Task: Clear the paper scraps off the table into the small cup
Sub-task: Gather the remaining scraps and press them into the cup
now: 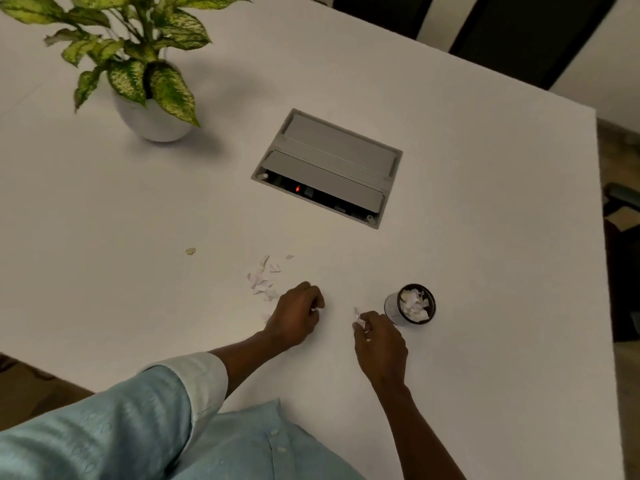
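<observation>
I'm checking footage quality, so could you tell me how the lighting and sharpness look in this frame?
Head view: dim, warm light; the potted plant casts a soft shadow to its right on the table; wide-angle bending shows at the table edges; the paper scraps look slightly soft; no glare.

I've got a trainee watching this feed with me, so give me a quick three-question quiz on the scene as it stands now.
1. True or false: the small cup already holds paper scraps.
2. Which hand is nearer the cup: A) left hand B) right hand?
3. Where does the main cluster of loose scraps lie relative to the left hand?

Key:
1. True; white scraps show inside.
2. B.
3. On the table just beyond the hand and slightly to its left, toward the potted plant.
</observation>
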Tool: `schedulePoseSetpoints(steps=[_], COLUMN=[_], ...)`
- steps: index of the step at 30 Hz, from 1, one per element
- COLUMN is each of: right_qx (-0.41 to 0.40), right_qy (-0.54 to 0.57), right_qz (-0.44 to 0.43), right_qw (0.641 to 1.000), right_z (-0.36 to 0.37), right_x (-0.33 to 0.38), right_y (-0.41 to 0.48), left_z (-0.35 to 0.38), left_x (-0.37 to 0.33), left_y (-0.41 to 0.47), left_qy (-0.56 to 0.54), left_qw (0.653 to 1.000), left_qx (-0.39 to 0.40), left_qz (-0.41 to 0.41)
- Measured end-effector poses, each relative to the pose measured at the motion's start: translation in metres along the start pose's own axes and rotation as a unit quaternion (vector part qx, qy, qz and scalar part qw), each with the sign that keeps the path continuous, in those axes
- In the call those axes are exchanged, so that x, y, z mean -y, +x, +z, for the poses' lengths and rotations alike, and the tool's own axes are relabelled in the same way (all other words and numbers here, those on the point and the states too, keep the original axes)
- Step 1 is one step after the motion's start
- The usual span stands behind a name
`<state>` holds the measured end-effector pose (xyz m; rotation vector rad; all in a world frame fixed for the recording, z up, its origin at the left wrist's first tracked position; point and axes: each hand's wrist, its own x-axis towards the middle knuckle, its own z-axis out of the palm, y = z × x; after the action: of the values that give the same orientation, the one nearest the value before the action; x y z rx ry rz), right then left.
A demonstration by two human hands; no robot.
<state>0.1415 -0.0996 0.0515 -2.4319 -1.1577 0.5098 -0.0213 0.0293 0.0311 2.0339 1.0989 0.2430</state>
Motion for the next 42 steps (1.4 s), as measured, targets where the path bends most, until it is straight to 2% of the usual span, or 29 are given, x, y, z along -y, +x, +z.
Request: schedulePoseSetpoints(steps=[4, 7, 10, 14, 20, 25, 28, 31, 34, 39, 42], right_qx=[-0.098, -0.145, -0.161, -0.136, -0.103, -0.121, -0.136, -0.102, -0.024, 0.089, 0.136], right_qy=[0.049, 0.042, 0.031, 0.03, 0.013, 0.016, 0.044, 0.066, 0.06, -0.002, -0.03], right_qz=[0.048, 0.072, 0.098, 0.124, 0.11, 0.095, 0.041, -0.018, -0.031, -0.087, -0.119], right_qw=[0.993, 0.986, 0.982, 0.982, 0.989, 0.988, 0.989, 0.992, 0.997, 0.992, 0.983], right_z=[-0.034, -0.056, -0.074, -0.084, -0.078, -0.06, -0.04, -0.017, 0.006, 0.04, 0.058], right_x=[-0.012, -0.024, -0.036, -0.049, -0.056, -0.047, -0.031, -0.016, 0.0, 0.024, 0.036], right_y=[0.006, 0.017, 0.031, 0.048, 0.053, 0.042, 0.03, 0.018, 0.01, 0.001, -0.004], left_z=[0.02, 0.033, 0.044, 0.055, 0.058, 0.043, 0.021, -0.008, -0.039, -0.071, -0.072], left_x=[-0.05, -0.085, -0.115, -0.136, -0.128, -0.091, -0.048, 0.003, 0.054, 0.12, 0.143], left_y=[0.025, 0.043, 0.06, 0.078, 0.084, 0.07, 0.049, 0.02, -0.01, -0.057, -0.073], left_qy=[-0.026, -0.032, -0.027, -0.012, -0.019, -0.019, 0.013, 0.059, 0.13, 0.19, 0.213], left_qw=[0.999, 0.996, 0.993, 0.99, 0.99, 0.996, 0.999, 0.997, 0.986, 0.969, 0.963], left_qx=[0.006, 0.02, 0.042, 0.07, 0.082, 0.035, 0.002, -0.053, -0.083, -0.073, -0.03], left_qz=[0.044, 0.086, 0.11, 0.125, 0.113, 0.077, 0.044, 0.002, -0.06, -0.137, -0.16])
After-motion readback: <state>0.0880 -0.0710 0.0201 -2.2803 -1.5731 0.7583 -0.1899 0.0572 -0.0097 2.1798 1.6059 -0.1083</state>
